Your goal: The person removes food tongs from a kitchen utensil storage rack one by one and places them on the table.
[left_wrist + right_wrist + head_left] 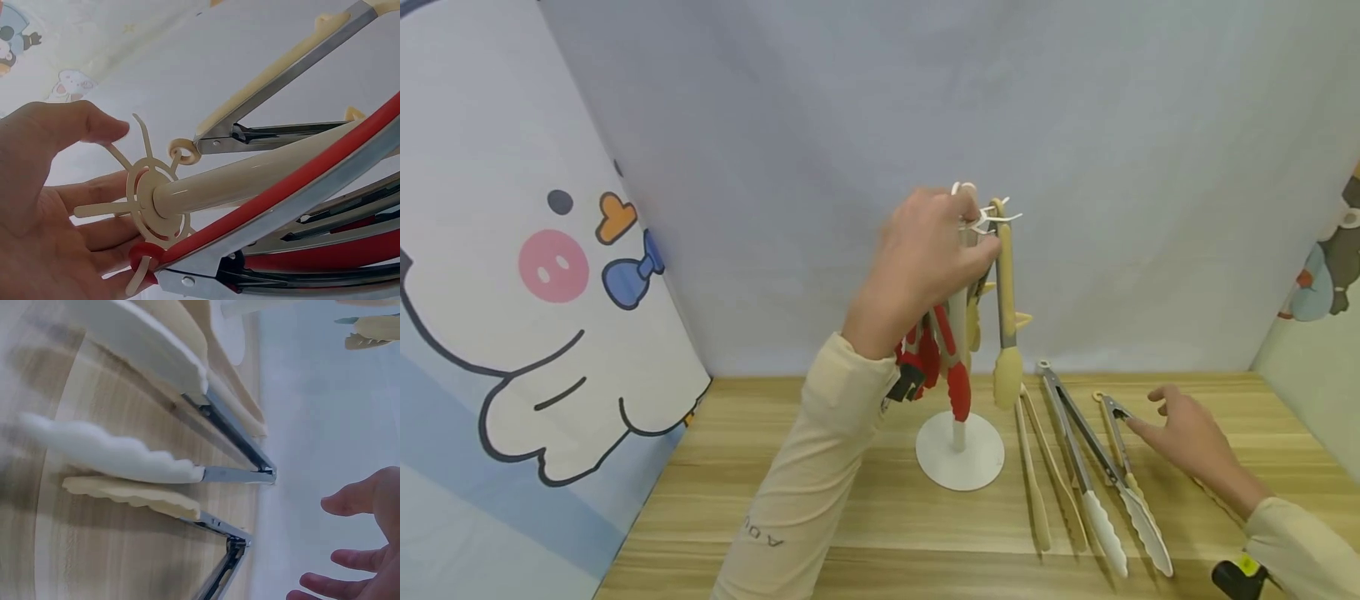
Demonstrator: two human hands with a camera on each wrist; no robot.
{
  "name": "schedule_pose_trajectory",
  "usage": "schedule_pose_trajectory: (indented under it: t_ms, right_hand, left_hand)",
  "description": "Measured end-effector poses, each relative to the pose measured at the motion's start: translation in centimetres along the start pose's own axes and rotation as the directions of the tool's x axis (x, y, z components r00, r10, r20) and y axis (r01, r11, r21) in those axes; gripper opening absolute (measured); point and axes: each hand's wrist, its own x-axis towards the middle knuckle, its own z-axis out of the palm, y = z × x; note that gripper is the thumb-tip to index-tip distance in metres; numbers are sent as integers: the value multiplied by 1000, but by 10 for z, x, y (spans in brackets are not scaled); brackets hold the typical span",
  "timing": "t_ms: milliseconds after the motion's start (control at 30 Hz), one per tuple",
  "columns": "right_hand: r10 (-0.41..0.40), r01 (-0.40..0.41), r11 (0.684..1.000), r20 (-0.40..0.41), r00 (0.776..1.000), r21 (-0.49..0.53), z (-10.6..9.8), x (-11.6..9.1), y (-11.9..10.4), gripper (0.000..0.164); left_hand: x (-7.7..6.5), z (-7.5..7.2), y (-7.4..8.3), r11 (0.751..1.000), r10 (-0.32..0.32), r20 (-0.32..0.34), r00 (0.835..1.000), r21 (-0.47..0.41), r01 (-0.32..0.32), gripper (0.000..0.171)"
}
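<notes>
At the top of a white hanging stand, my left hand holds the hook wheel, its thumb by one hook and its fingers behind the ring. Yellow tongs hang by their loop on the right side. Red tongs hang on the near side, with more red ones partly hidden behind the wrist. My right hand hovers with fingers spread and nothing in them. Close by it are small beige-tipped tongs with a loop, lying on the table.
Long metal tongs with white scalloped tips lie beside the small pair, spread apart. Left of them are slim beige tongs. A black device shows at the right sleeve. A pale curtain stands behind the wooden table.
</notes>
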Motion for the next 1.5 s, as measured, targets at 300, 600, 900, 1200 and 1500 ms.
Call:
schedule_pose_trajectory:
  t_ms: [300, 600, 900, 1200, 1500]
  right_hand:
    - [-42, 45, 997, -46, 998, 65, -6, 1, -14, 55]
    - [-134, 154, 983, -181, 974, 101, -15, 2, -32, 44]
    - [-176, 213, 968, -243, 954, 136, -18, 2, -56, 39]
    - [-227, 277, 949, -282, 932, 151, -23, 2, -77, 36]
    - [-243, 314, 925, -300, 923, 216, -24, 1, -97, 32]
  left_hand:
    - [0, 3, 0, 1000, -6, -21, 1000, -1, 6, 34]
    - [-1, 6, -1, 999, 7, -51, 999, 34, -5, 32]
    - [-1, 5, 0, 999, 0, -45, 999, 45, 2, 28]
    - [0, 5, -1, 998, 5, -36, 999, 57, -3, 28]
    - [0, 3, -1, 999, -5, -1, 1000, 51, 5, 23]
